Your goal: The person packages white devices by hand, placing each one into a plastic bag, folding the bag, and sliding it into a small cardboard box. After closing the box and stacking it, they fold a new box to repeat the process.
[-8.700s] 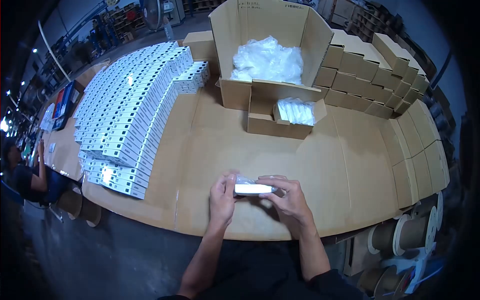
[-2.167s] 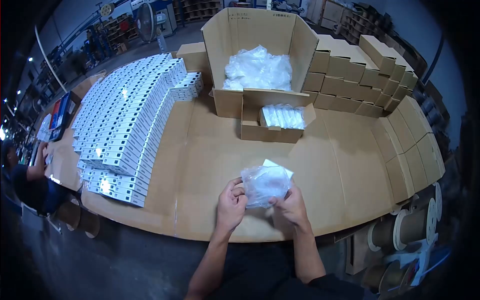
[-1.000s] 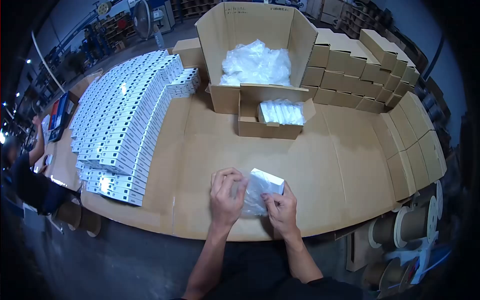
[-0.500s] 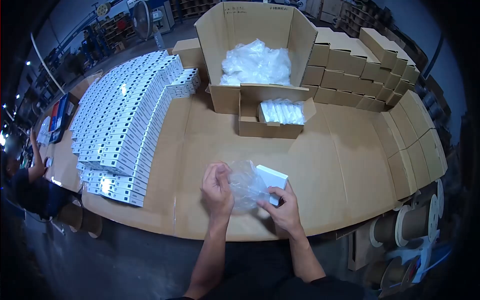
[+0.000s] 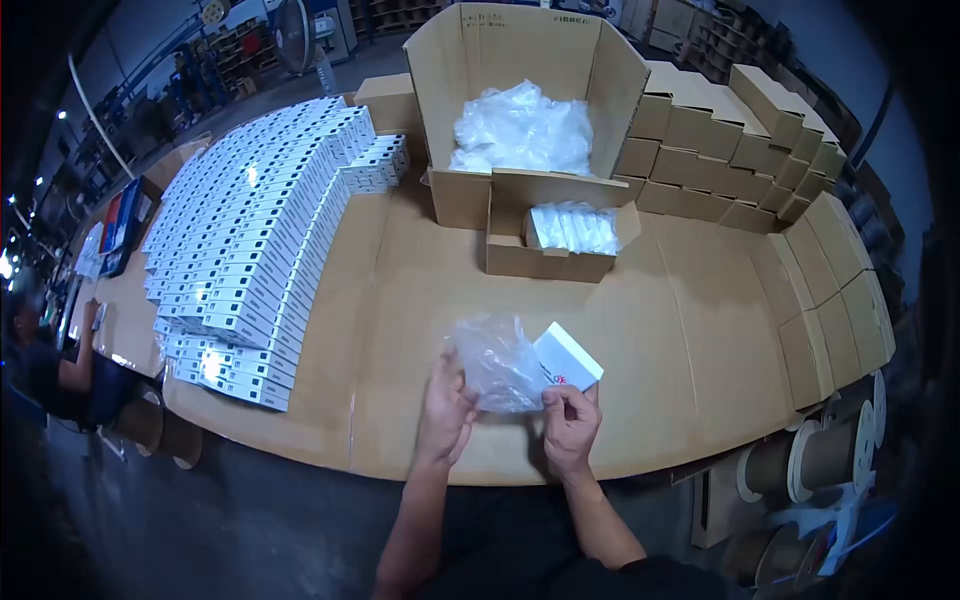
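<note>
A small white box point(image 5: 568, 358) is held tilted above the cardboard-covered table point(image 5: 660, 330), its lower corner pinched by my right hand point(image 5: 570, 425). A clear plastic bag point(image 5: 495, 362) hangs beside the box, on its left, and my left hand point(image 5: 446, 405) grips the bag's left edge. The bag's mouth meets the box; how far the box sits inside the bag is unclear. Both hands are near the table's front edge.
Rows of stacked white boxes point(image 5: 250, 230) fill the left. A large open carton point(image 5: 520, 90) holds plastic bags, and a small carton point(image 5: 550, 245) holds wrapped boxes. Brown cartons point(image 5: 760, 130) line the right. Another person point(image 5: 45, 365) sits at far left. Cardboard spools point(image 5: 820, 460) lie lower right.
The white box has tilted up and moved right, further out of the bag. My left hand has shifted to the bag's left edge and both hands have lifted slightly.
</note>
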`<state>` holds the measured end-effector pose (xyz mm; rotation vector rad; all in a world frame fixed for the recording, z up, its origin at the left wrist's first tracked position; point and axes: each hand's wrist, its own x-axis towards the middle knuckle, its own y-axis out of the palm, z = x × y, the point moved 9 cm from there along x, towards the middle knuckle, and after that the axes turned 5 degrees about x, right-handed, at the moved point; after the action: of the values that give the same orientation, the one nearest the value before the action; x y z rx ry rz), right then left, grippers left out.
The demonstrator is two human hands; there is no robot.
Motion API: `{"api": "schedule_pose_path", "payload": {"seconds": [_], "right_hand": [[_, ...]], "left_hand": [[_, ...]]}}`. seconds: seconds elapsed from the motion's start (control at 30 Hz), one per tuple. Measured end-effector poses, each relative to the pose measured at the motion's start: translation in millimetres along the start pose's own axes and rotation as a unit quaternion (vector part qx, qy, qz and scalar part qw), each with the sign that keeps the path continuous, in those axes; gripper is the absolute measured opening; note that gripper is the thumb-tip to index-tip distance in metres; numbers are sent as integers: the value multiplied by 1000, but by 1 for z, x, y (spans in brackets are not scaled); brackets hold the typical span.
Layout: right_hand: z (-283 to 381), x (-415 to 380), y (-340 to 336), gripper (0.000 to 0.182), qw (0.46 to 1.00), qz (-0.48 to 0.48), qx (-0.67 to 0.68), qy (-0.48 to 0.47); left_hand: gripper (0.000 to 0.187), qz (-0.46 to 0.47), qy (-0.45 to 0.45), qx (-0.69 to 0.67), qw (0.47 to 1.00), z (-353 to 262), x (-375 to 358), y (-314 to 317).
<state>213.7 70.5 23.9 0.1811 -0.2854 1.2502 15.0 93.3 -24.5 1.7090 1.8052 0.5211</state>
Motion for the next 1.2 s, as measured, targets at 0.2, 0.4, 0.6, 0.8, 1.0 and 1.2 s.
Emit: {"api": "schedule_pose_path", "payload": {"seconds": [0.2,0.4,0.6,0.8,1.0,1.2], "right_hand": [[-3,6,-5,21,997,53,53,14],[55,56,-31,47,989,43,135,-43],[110,67,11,51,968,99,185,-135],[102,71,42,40,961,202,165,-93],[98,79,42,37,954,226,15,-197],[102,81,51,32,934,300,-40,-188]], "left_hand": [[49,63,98,269,956,-28,-3,20],[48,37,169,436,883,-41,-13,17],[49,72,144,447,880,-44,-18,31],[50,76,118,434,890,-41,-15,22],[52,76,108,401,906,-35,-13,11],[57,89,102,387,912,-26,-11,10]]}}
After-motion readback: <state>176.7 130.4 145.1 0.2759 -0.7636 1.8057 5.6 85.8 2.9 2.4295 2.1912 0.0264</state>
